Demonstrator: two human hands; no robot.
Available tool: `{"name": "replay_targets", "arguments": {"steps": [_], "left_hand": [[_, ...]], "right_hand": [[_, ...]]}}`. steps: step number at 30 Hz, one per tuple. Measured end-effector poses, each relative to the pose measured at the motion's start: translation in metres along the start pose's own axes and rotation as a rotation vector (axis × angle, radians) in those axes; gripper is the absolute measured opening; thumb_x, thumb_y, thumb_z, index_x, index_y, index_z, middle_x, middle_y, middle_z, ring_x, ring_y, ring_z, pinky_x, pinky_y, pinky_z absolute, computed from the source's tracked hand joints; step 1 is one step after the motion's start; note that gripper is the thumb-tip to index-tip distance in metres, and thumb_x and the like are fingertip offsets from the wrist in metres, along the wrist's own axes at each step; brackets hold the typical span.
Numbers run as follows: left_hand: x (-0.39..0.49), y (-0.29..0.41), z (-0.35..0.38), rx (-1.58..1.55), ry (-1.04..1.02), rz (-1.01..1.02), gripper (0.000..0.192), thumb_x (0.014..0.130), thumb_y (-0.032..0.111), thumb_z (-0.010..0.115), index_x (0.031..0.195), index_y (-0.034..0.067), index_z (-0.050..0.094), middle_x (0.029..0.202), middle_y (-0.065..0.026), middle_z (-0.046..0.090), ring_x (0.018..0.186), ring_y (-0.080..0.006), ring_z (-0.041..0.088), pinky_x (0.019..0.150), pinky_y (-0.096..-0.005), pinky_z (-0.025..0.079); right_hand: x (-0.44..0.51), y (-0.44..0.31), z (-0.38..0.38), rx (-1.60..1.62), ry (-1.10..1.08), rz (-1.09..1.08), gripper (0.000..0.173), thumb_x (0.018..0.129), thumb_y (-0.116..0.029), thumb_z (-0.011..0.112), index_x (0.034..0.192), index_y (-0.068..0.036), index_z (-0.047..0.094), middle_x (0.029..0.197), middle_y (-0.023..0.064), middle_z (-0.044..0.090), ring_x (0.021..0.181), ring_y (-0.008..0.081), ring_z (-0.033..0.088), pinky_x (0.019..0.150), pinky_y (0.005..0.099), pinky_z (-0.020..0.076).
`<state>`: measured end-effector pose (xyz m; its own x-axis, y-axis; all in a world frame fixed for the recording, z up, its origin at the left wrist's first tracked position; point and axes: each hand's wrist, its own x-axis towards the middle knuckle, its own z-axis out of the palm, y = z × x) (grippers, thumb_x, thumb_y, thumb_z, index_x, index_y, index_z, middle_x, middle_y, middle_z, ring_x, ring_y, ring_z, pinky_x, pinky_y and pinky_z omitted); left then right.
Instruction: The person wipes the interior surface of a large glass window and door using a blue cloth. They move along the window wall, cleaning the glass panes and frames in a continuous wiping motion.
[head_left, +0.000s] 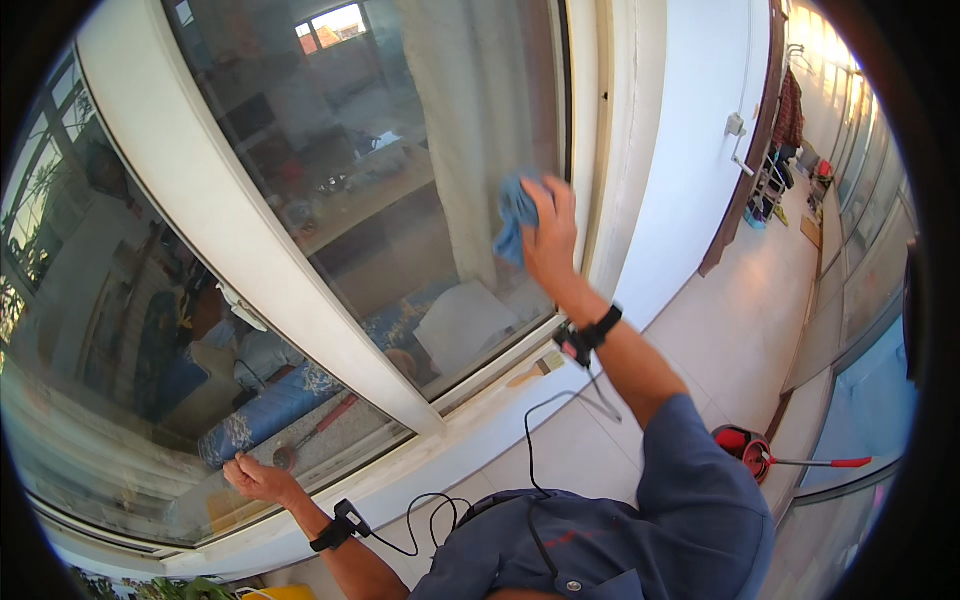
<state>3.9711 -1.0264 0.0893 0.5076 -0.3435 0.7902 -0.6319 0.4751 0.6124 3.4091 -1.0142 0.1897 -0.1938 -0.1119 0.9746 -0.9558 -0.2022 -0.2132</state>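
Note:
My right hand holds a crumpled blue cloth against the right-hand window pane, near the pane's right edge; the hand is slightly blurred. My left hand is curled in front of the lower part of the left window pane, and nothing shows in it. Whether it touches the glass I cannot tell. A white window frame post stands between the two panes. Black bands with small devices and cables sit on both wrists. A curtain and furniture show through the right pane.
A brush lies on the window ledge. To the right is a white door with a handle. A red and black bucket with a red-handled mop stands on the tiled floor. Green plants and a yellow object are at lower left.

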Motion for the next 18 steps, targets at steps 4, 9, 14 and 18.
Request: {"name": "replay_targets", "arguments": {"steps": [4, 9, 14, 18], "left_hand": [[0.001, -0.003, -0.003, 0.045, -0.009, 0.026, 0.033, 0.104, 0.013, 0.052, 0.076, -0.002, 0.041, 0.076, -0.0103, 0.037, 0.072, -0.0244, 0.040, 0.066, -0.0395, 0.035], [0.001, -0.005, -0.007, 0.010, -0.022, 0.022, 0.034, 0.104, 0.013, 0.053, 0.074, 0.000, 0.040, 0.074, -0.0077, 0.036, 0.070, -0.0206, 0.039, 0.064, -0.0375, 0.034], [-0.001, 0.005, -0.007, 0.090, -0.002, 0.037, 0.035, 0.103, 0.014, 0.054, 0.073, 0.001, 0.042, 0.073, -0.0076, 0.037, 0.070, -0.0201, 0.039, 0.065, -0.0373, 0.034], [0.001, 0.008, -0.009, 0.131, -0.003, 0.029, 0.036, 0.102, 0.014, 0.055, 0.072, 0.000, 0.043, 0.072, -0.0074, 0.038, 0.069, -0.0202, 0.039, 0.065, -0.0373, 0.034]], "right_hand": [[0.158, 0.019, 0.004, -0.187, 0.227, -0.233, 0.071, 0.070, 0.013, 0.057, 0.135, -0.015, 0.067, 0.128, 0.0180, 0.063, 0.117, 0.0408, 0.058, 0.099, 0.0490, 0.0487], [0.235, 0.037, -0.001, -0.283, 0.434, -0.261, 0.051, 0.084, 0.000, 0.062, 0.134, -0.006, 0.063, 0.133, 0.0145, 0.065, 0.117, 0.0393, 0.060, 0.099, 0.0520, 0.0462], [0.122, 0.067, 0.001, -0.308, 0.277, -0.177, 0.060, 0.086, 0.000, 0.067, 0.144, -0.009, 0.059, 0.143, 0.0171, 0.060, 0.125, 0.0405, 0.057, 0.103, 0.0507, 0.0438], [-0.001, 0.083, 0.000, -0.324, 0.120, -0.017, 0.072, 0.081, -0.003, 0.075, 0.149, -0.011, 0.052, 0.147, 0.0124, 0.058, 0.128, 0.0390, 0.054, 0.106, 0.0540, 0.0397]]}}
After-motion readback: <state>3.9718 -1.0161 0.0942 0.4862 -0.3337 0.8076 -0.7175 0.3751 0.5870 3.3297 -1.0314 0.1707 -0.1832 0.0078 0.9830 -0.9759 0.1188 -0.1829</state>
